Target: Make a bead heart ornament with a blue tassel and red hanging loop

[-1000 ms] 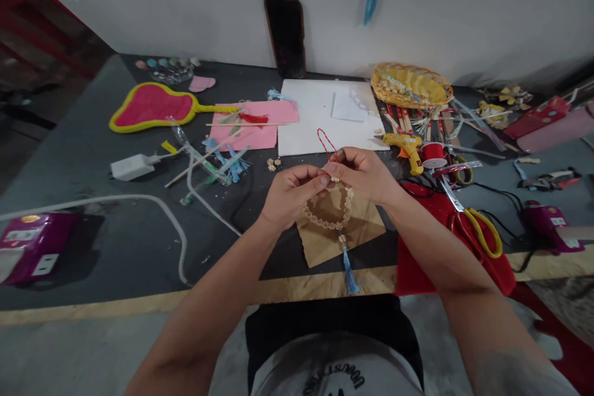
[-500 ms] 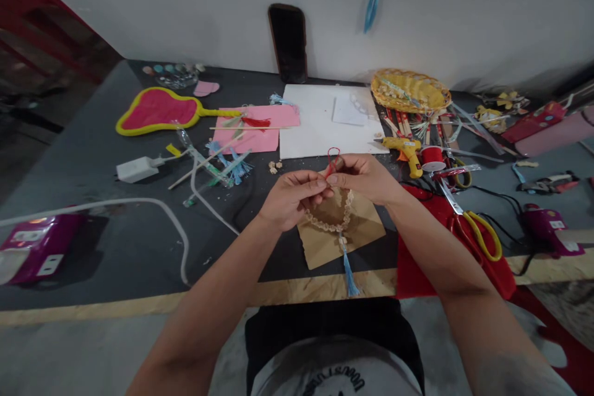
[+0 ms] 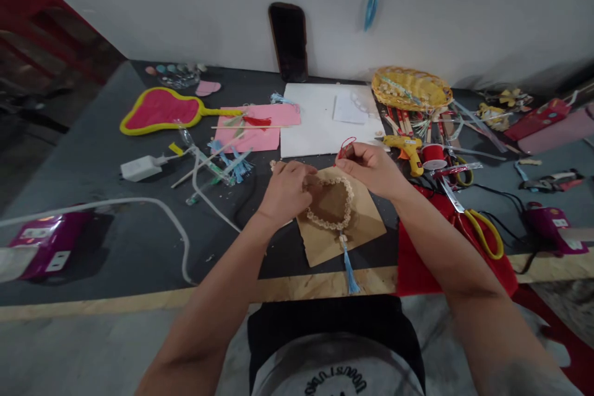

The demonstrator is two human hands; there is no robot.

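Observation:
My right hand [image 3: 371,168] pinches a red cord [image 3: 348,144], with a small loop standing up from the fingertips. My left hand [image 3: 288,190] bends over the upper left part of a ring of small pale beads or flowers [image 3: 349,213]. Its fingers are curled with the tips partly hidden, so what they grip is unclear. The ring lies over a brown card [image 3: 369,226]. From its lower end hangs a light blue tassel [image 3: 349,273], reaching over the table's wooden front edge.
Beyond the hands lie a white board [image 3: 309,124] and pink paper [image 3: 285,116]. Right of them are a wicker basket [image 3: 413,90], yellow glue gun [image 3: 406,151], red thread spool [image 3: 433,156] and scissors [image 3: 482,232]. A white cable [image 3: 139,201] crosses the left side.
My hands have moved apart. The left has gone left and lower onto the ring's side, while the right has shifted slightly right with the red cord, uncovering more of the ring.

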